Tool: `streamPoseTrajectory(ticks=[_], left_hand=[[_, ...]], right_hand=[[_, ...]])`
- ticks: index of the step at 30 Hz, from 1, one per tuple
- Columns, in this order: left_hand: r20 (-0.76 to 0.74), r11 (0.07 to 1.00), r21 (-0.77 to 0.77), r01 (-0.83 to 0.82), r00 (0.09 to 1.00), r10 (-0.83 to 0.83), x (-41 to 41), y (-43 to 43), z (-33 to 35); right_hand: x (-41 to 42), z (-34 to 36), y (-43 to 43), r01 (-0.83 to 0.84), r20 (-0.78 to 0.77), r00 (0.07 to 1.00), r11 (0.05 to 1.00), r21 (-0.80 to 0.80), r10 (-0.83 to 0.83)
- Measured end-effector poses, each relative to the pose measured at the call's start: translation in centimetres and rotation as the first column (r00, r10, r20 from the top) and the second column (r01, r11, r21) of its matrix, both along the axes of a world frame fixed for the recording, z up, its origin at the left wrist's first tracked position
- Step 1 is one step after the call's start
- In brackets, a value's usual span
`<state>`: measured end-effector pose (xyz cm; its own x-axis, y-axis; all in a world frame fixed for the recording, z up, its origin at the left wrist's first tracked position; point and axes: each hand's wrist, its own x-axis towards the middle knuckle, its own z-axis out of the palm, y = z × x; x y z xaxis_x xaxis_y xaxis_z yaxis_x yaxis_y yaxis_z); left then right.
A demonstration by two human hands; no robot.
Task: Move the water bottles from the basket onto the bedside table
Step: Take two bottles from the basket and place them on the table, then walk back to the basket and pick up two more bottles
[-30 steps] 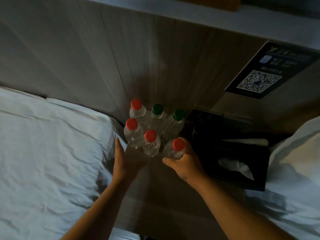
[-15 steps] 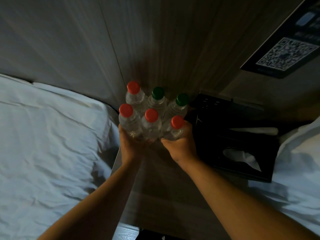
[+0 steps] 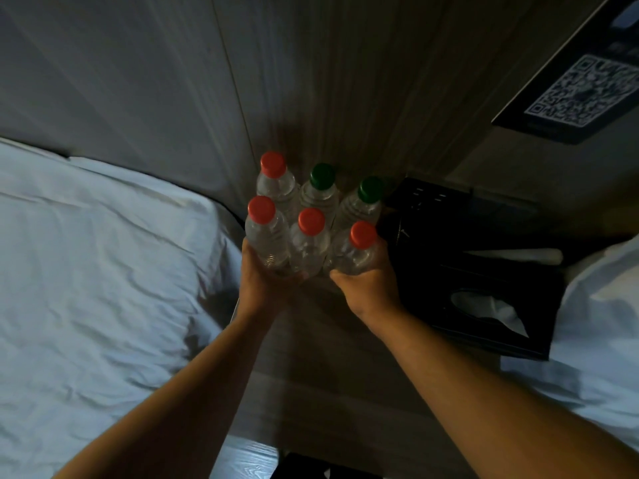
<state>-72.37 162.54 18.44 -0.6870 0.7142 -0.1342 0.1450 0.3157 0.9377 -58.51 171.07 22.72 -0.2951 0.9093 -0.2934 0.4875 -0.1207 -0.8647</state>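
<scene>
Left hand (image 3: 262,281) and right hand (image 3: 368,288) both curled round the front-row water bottles (image 3: 307,243) | all six standing on the worktop (image 3: 321,340), clustered just beyond the hands | probably light, thin, slick plastic: grip mid-body, gently.

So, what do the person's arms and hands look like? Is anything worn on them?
Both forearms are bare up to the frame edge: no sleeves show. The left hand and the right hand have no gloves, and I see no watch, bracelet or ring, though the light is dim.
</scene>
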Motion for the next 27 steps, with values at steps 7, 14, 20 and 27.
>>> streamPoseTrajectory(ticks=[7, 14, 20, 27], left_hand=[[0.024, 0.998, -0.019, -0.055, 0.998, 0.055, -0.2, -0.1, -0.1], [0.051, 0.991, -0.109, 0.082, 0.996, -0.077, -1.3, -0.5, 1.5], [0.208, 0.707, -0.619, 0.341, 0.940, -0.270, -3.0, -3.0, 6.2], [0.268, 0.830, -0.468, 0.304, 0.944, -0.194, 3.1, -7.5, 18.6]], right_hand=[[0.0, -0.1, 0.1, 0.013, -0.018, 1.000, 0.999, -0.052, -0.014], [0.4, 0.7, 0.3, -0.024, 0.013, 1.000, 0.994, -0.103, 0.025], [4.2, 7.2, 1.0, -0.132, 0.110, 0.978, 0.939, -0.317, 0.175], [12.8, 15.6, -3.7, -0.317, 0.101, 0.932, 0.918, -0.238, 0.348]])
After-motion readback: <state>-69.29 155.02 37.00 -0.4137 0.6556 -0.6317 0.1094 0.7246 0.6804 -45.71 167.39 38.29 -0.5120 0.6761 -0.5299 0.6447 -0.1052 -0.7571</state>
